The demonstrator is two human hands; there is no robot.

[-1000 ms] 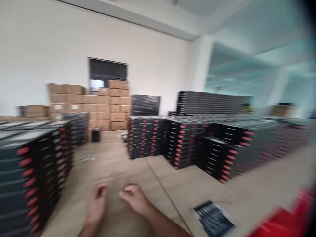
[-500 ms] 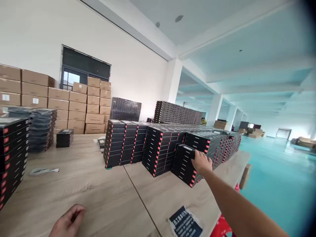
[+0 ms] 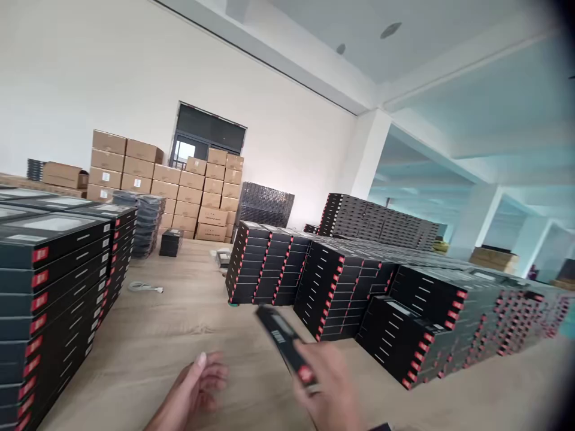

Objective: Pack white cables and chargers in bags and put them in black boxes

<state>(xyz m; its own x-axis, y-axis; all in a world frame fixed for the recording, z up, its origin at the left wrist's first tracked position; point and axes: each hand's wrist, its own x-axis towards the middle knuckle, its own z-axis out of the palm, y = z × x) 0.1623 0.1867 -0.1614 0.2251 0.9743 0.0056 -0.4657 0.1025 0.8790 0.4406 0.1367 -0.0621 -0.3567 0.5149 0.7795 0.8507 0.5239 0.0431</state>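
Wooden tabletop (image 3: 148, 335) carrying stacks of black boxes (image 3: 336, 293), my right hand (image 3: 327, 383) gripped around one red-labelled black box (image 3: 281, 338), my left hand (image 3: 193, 386) open and empty, nearby

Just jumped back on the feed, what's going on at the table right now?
The person's right hand grips a slim black box with a red mark, slightly blurred, above a wooden table. Their left hand is open and empty, low over the table beside it. Stacks of black boxes with red marks stand on the table ahead and to the left, and brown cartons are piled by the far wall.
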